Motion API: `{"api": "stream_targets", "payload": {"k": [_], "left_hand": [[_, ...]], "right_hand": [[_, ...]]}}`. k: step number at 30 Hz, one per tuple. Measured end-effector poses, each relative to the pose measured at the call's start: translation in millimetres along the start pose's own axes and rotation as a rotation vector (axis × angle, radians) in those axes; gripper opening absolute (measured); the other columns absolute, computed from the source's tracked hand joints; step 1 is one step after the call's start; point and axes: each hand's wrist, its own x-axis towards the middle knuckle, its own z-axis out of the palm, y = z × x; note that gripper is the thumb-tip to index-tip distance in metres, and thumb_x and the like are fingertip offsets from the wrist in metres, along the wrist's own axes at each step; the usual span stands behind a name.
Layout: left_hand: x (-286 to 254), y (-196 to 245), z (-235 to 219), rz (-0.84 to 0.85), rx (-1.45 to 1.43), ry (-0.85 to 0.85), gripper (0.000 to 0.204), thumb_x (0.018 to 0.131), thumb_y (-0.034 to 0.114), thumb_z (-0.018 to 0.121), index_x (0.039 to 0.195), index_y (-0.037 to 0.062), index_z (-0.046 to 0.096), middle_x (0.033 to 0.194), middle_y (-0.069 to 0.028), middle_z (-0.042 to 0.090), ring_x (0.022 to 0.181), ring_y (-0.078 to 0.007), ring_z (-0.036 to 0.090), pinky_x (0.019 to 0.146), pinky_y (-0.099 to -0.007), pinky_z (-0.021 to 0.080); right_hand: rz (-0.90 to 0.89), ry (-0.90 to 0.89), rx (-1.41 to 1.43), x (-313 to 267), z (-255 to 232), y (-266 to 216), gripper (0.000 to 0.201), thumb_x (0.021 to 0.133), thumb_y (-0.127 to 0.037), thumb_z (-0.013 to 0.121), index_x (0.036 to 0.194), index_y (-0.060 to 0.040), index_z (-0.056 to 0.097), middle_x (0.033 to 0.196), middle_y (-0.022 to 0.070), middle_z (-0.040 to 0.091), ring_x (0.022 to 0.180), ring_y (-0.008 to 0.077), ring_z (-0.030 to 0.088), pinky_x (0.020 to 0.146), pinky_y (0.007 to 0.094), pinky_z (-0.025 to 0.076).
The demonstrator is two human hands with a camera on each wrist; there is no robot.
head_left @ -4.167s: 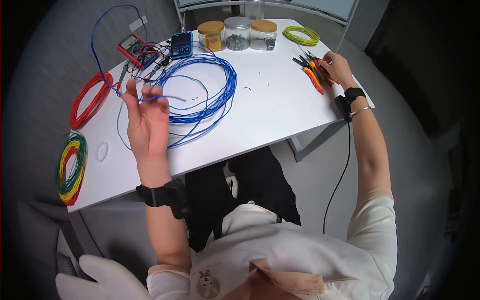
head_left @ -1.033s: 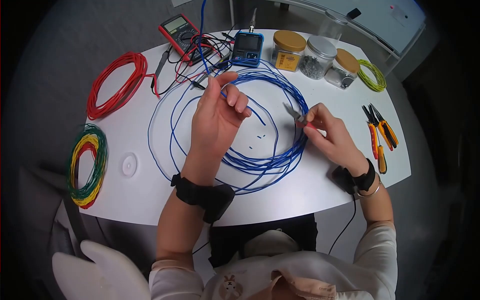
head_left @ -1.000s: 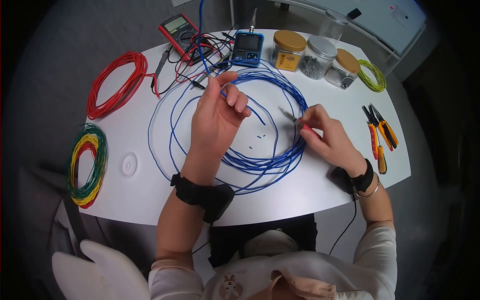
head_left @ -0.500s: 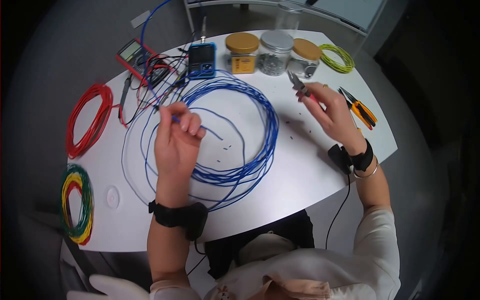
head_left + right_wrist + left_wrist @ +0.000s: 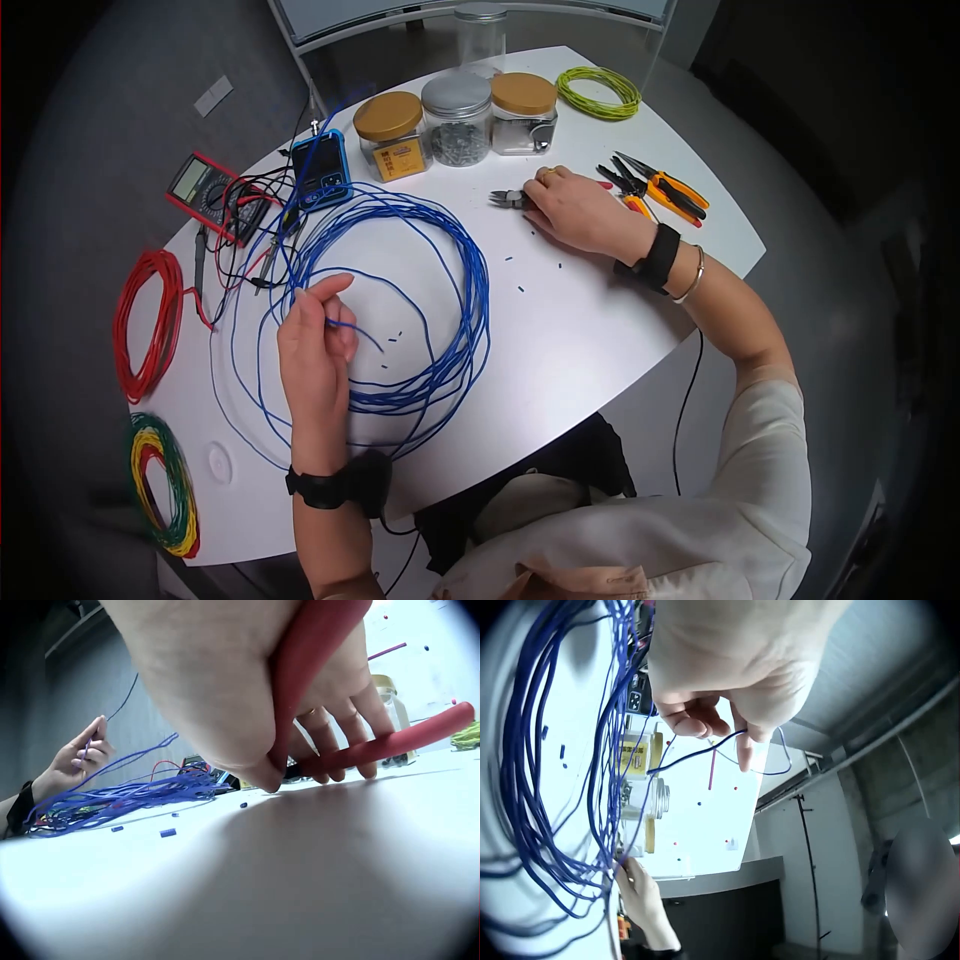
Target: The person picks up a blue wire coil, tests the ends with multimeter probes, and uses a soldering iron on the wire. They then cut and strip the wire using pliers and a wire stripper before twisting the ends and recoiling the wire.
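My left hand (image 5: 318, 370) is raised over the coil of blue wire (image 5: 470, 270) and pinches a strand between thumb and index finger. The strand's short free end (image 5: 365, 336) sticks out past the fingers toward the middle of the coil. In the left wrist view the pinched blue wire (image 5: 694, 754) loops around the thumb side. My right hand (image 5: 590, 215) lies low over the table, holding red-handled diagonal cutters. Their grey head (image 5: 508, 199) points left, flat near the tabletop. The right wrist view shows one red handle (image 5: 427, 735) under the fingers, the other against the palm.
Beside the right hand lie orange-handled pliers (image 5: 680, 200). Several lidded jars (image 5: 458, 120) stand behind, near a yellow-green wire coil (image 5: 598, 95). A multimeter (image 5: 205, 195), a blue handheld device (image 5: 320, 170), and red (image 5: 150, 325) and multicoloured wire coils (image 5: 180, 500) sit left. Blue wire snippets (image 5: 168, 833) are scattered about.
My right hand has carried the cutters from beside the blue coil to near the other pliers and lowered them to the tabletop. The left hand keeps its pinch on the wire. The head view has turned.
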Motion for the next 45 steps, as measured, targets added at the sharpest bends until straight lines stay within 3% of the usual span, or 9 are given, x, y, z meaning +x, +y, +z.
{"api": "stream_targets", "payload": {"k": [7, 11, 15, 19, 27, 34, 40, 43, 45], "left_hand": [[-0.2, -5.6, -0.9, 0.0, -0.08, -0.002, 0.038, 0.099, 0.031, 0.038, 0.085, -0.0012, 0.054, 0.067, -0.0013, 0.044, 0.065, -0.0153, 0.058, 0.061, -0.0255, 0.047], [0.8, -2.2, 3.2, -0.015, -0.174, 0.041, 0.037, 0.099, 0.03, 0.037, 0.075, 0.0044, 0.048, 0.07, -0.0021, 0.045, 0.071, -0.0185, 0.06, 0.069, -0.0306, 0.048], [5.3, -10.5, -4.1, 0.038, -0.307, -0.056, 0.039, 0.1, 0.031, 0.034, 0.071, 0.0067, 0.045, 0.07, -0.0031, 0.045, 0.072, -0.0205, 0.059, 0.071, -0.0331, 0.048], [6.9, -15.6, -2.7, 0.044, -0.351, -0.072, 0.041, 0.1, 0.031, 0.031, 0.07, 0.0066, 0.044, 0.07, -0.0039, 0.045, 0.071, -0.0217, 0.058, 0.071, -0.0342, 0.048], [5.7, -22.1, -1.0, -0.079, -0.285, -0.015, 0.028, 0.099, 0.025, 0.037, 0.095, 0.0006, 0.051, 0.079, -0.0089, 0.06, 0.073, -0.0217, 0.064, 0.069, -0.0304, 0.052], [5.0, -22.3, 0.8, -0.139, -0.166, -0.052, 0.03, 0.096, 0.017, 0.044, 0.115, -0.0047, 0.052, 0.081, -0.0081, 0.061, 0.074, -0.0158, 0.062, 0.071, -0.0262, 0.05], [3.3, -21.5, 3.3, -0.198, -0.129, -0.093, 0.031, 0.095, 0.015, 0.046, 0.119, -0.0041, 0.051, 0.088, -0.0089, 0.061, 0.079, -0.0163, 0.061, 0.075, -0.0272, 0.048], [3.1, -18.9, 6.4, -0.216, -0.115, -0.114, 0.03, 0.094, 0.016, 0.047, 0.117, -0.0031, 0.052, 0.093, -0.0102, 0.061, 0.082, -0.0163, 0.06, 0.076, -0.0278, 0.047], [3.9, -22.5, 5.3, -0.222, -0.127, -0.129, 0.028, 0.094, 0.016, 0.047, 0.115, -0.0025, 0.052, 0.095, -0.0112, 0.06, 0.083, -0.0162, 0.06, 0.077, -0.028, 0.047]], "right_hand": [[-0.025, 0.013, 0.102, -8.3, -6.3, -5.0, 0.031, 0.088, -0.024, 0.055, 0.108, 0.0002, 0.054, 0.104, 0.0186, 0.057, 0.098, 0.0309, 0.054, 0.086, 0.0362, 0.045], [0.237, 0.066, 0.281, -27.5, -45.0, 26.0, 0.038, 0.09, -0.028, 0.053, 0.117, -0.0015, 0.052, 0.116, 0.017, 0.055, 0.104, 0.0302, 0.055, 0.091, 0.0363, 0.043], [0.481, 0.071, -0.032, -62.2, -46.8, 109.2, 0.043, 0.091, -0.033, 0.052, 0.121, -0.0019, 0.053, 0.115, 0.0186, 0.056, 0.101, 0.0295, 0.056, 0.088, 0.036, 0.044], [0.707, -0.19, 0.017, -86.7, -38.4, 131.8, 0.044, 0.091, -0.035, 0.051, 0.12, -0.0023, 0.055, 0.111, 0.0183, 0.058, 0.1, 0.0284, 0.057, 0.088, 0.0339, 0.044], [0.689, -0.24, 0.02, -89.7, -36.5, 126.6, 0.036, 0.092, -0.032, 0.049, 0.102, 0.0008, 0.062, 0.086, 0.0149, 0.063, 0.076, 0.0246, 0.059, 0.07, 0.0327, 0.046], [0.824, -0.309, 0.006, -86.1, -47.6, 111.2, 0.039, 0.091, -0.035, 0.049, 0.093, 0.0011, 0.064, 0.08, 0.0159, 0.062, 0.073, 0.0246, 0.058, 0.066, 0.0339, 0.045], [0.618, -0.043, -0.136, -98.3, -27.1, 132.8, 0.038, 0.09, -0.035, 0.051, 0.096, 0.0019, 0.059, 0.075, 0.0161, 0.061, 0.069, 0.0255, 0.058, 0.065, 0.0353, 0.045], [0.707, 0.26, 0.194, -93.0, -40.9, 125.5, 0.037, 0.089, -0.035, 0.052, 0.097, 0.0016, 0.056, 0.075, 0.0146, 0.06, 0.066, 0.0214, 0.057, 0.063, 0.032, 0.045], [0.763, 0.084, 0.51, -84.5, -72.6, 90.3, 0.041, 0.09, -0.037, 0.051, 0.106, 0.0005, 0.054, 0.084, 0.0138, 0.061, 0.077, 0.0215, 0.057, 0.071, 0.0344, 0.045]]}}
